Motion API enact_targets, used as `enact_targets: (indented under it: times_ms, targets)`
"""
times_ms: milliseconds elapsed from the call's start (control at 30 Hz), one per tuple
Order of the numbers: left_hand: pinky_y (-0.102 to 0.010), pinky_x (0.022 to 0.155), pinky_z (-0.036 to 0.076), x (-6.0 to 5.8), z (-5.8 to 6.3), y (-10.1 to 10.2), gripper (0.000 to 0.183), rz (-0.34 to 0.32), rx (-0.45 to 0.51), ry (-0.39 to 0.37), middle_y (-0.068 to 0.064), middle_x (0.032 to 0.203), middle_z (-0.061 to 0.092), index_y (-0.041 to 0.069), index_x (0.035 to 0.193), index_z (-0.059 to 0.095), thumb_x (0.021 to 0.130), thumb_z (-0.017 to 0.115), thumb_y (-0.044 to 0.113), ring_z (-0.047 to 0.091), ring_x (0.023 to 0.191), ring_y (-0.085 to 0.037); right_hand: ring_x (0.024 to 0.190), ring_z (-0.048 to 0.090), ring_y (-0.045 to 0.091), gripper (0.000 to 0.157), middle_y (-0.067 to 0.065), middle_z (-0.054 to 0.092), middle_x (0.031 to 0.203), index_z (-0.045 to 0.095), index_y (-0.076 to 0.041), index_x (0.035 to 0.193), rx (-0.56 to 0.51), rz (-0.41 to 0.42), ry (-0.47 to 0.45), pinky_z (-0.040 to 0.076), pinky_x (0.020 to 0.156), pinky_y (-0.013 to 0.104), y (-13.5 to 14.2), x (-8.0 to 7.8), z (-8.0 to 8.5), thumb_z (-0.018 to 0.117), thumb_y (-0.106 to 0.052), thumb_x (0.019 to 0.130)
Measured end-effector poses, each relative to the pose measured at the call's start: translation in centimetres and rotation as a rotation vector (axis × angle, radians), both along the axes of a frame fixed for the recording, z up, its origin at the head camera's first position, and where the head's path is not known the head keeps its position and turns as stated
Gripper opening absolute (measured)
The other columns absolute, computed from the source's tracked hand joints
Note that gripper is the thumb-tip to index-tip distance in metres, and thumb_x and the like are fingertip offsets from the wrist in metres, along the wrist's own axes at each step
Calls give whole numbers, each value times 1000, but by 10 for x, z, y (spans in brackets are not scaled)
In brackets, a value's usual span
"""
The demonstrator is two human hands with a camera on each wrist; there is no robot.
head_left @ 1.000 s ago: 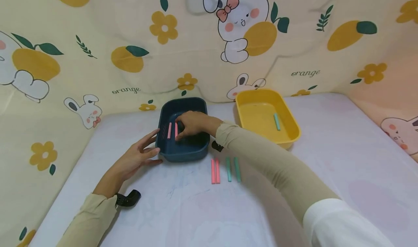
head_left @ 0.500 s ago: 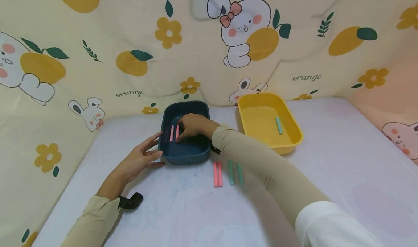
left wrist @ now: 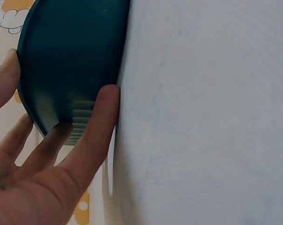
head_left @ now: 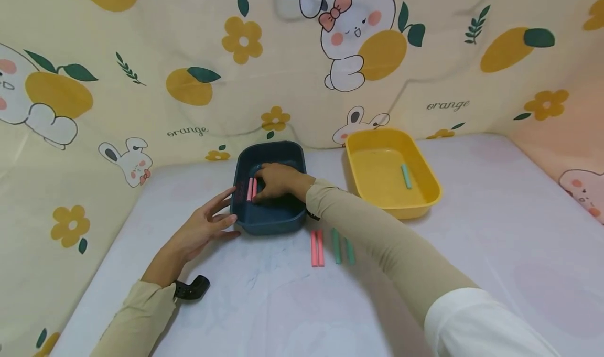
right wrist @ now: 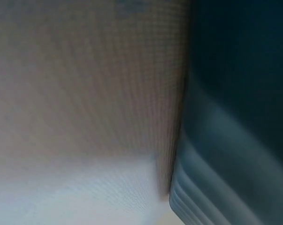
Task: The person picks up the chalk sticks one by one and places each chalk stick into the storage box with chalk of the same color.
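A dark blue basin (head_left: 271, 228) stands on the table, and my right hand (head_left: 280, 180) reaches down inside it. Thumb and fingers pinch a slim pink chalk-like stick (head_left: 254, 187) there, upright in the head view. Right beside it on the left lies a second pink stick (head_left: 249, 189). My left hand (head_left: 200, 231) rests its spread fingers against the basin's left outer side; in the left wrist view the fingertips touch the basin wall (left wrist: 71, 61) and rim. The right wrist view has only the basin's outer side (right wrist: 235, 117) and table cloth, with the hand hidden.
Right of the blue basin stands a yellow basin (head_left: 373, 171) with a green stick (head_left: 406, 176) in it. On the table in front lie two pink sticks (head_left: 314, 249) and two green sticks (head_left: 337, 246), the latter beside my right sleeve (head_left: 373, 231). A patterned cloth (head_left: 283, 84) hangs behind.
The pink stick in my right hand has shifted left, closing the gap to the other pink stick. My left hand has stayed against the basin.
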State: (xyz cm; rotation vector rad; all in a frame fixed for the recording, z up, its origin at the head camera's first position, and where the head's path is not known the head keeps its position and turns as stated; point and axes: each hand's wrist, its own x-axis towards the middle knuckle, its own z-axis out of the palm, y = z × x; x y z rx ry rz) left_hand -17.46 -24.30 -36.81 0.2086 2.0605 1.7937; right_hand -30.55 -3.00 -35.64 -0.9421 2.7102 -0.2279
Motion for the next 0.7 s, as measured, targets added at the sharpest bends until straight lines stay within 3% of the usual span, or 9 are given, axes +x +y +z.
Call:
enact_targets:
  times_ms: [700]
  targets:
    - [-55, 100, 52, 0, 2, 2, 76, 23, 2, -18, -15, 166, 12, 27, 160, 20, 98, 63, 15, 29, 145, -46, 147, 35, 28, 80, 9, 32, 162, 45, -21, 150, -4, -37, -37, 34, 120, 46, 0, 1, 1, 66, -63, 85]
